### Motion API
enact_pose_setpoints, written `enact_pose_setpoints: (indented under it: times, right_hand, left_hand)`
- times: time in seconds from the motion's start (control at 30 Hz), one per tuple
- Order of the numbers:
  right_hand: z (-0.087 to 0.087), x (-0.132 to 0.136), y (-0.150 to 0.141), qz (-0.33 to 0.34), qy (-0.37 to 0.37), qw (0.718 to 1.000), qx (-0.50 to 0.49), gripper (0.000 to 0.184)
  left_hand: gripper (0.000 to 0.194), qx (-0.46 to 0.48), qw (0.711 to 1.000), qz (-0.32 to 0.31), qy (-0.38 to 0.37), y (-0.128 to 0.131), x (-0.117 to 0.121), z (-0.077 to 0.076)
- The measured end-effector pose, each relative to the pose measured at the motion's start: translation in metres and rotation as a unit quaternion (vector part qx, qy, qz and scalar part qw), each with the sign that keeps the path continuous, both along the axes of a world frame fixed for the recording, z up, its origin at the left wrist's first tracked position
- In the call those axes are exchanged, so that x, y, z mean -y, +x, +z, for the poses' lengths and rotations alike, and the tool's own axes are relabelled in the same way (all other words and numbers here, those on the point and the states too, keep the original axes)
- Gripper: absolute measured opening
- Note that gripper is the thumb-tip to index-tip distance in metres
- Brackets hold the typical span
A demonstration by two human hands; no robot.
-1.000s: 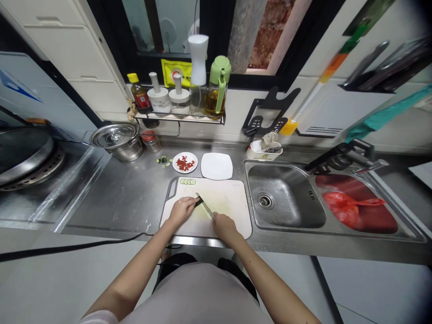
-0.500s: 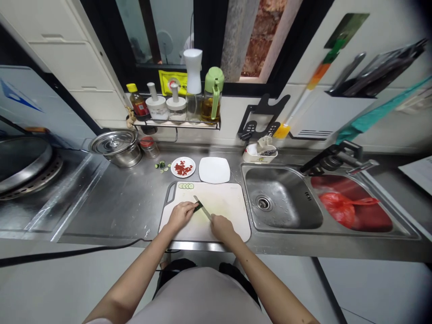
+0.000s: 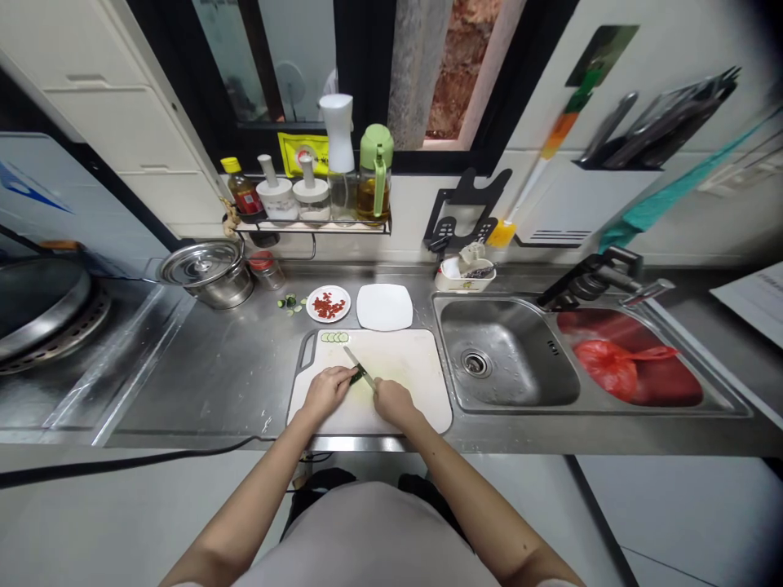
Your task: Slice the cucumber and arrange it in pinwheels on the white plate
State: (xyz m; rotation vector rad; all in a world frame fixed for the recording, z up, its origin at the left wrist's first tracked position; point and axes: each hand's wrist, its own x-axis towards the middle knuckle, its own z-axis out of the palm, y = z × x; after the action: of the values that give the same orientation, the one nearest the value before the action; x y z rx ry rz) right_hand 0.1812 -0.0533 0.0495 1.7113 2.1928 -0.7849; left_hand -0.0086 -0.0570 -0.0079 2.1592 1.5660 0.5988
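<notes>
On the white cutting board (image 3: 416,359), my left hand (image 3: 328,391) is closed on a short dark-green piece of cucumber (image 3: 356,376), mostly covered by the fingers. My right hand (image 3: 392,403) is wrapped round the handle of a knife (image 3: 360,367), whose blade points up and left and lies against the cucumber. A row of overlapping cucumber slices (image 3: 334,337) rests at the board's upper left. Beyond the board stand a white plate of chopped red pieces (image 3: 329,305) and a bare white square plate (image 3: 385,307).
Cucumber scraps (image 3: 289,304) lie beside the round plate. A lidded steel pot (image 3: 214,273) and a red-lidded jar (image 3: 267,270) stand back left. Right of the board is a double sink (image 3: 514,359) with a red plastic bag (image 3: 605,368). A condiment rack (image 3: 311,227) hangs above.
My right hand and the knife have shifted slightly up and left along the cucumber. My left hand keeps its hold. The whole view has moved a little.
</notes>
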Motion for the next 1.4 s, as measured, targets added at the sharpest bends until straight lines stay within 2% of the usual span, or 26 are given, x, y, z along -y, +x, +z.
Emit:
enact_pose_setpoints:
  times: [0.3, 0.6, 0.93, 1.1, 1.17, 1.23, 1.4]
  right_hand:
    - [0.000, 0.025, 0.028, -0.011, -0.016, 1.000, 0.011, 0.029]
    - [0.003, 0.037, 0.036, -0.027, 0.011, 0.999, 0.039, 0.029]
    - [0.010, 0.038, 0.037, -0.035, 0.068, 0.996, 0.052, 0.029]
    - [0.011, 0.037, 0.039, -0.029, 0.099, 0.992, 0.076, 0.041]
    - [0.012, 0.036, 0.040, -0.026, 0.102, 0.991, 0.080, 0.044]
    - [0.013, 0.035, 0.041, -0.022, 0.102, 0.991, 0.080, 0.046]
    - [0.014, 0.036, 0.045, -0.003, 0.104, 0.992, 0.076, 0.049]
  left_hand:
    - [0.033, 0.010, 1.000, 0.016, -0.025, 0.000, -0.001, 0.003]
    - [0.032, 0.017, 0.998, 0.035, -0.056, 0.001, -0.001, 0.007]
    - [0.029, 0.048, 0.992, 0.114, -0.040, 0.003, 0.002, -0.002]
    - [0.028, 0.085, 0.977, 0.194, -0.016, 0.004, 0.001, 0.003]
    - [0.027, 0.095, 0.974, 0.207, -0.003, 0.005, -0.002, 0.007]
    - [0.027, 0.099, 0.975, 0.197, 0.005, 0.008, -0.005, 0.012]
    - [0.031, 0.068, 0.990, 0.126, -0.005, 0.021, -0.013, 0.025]
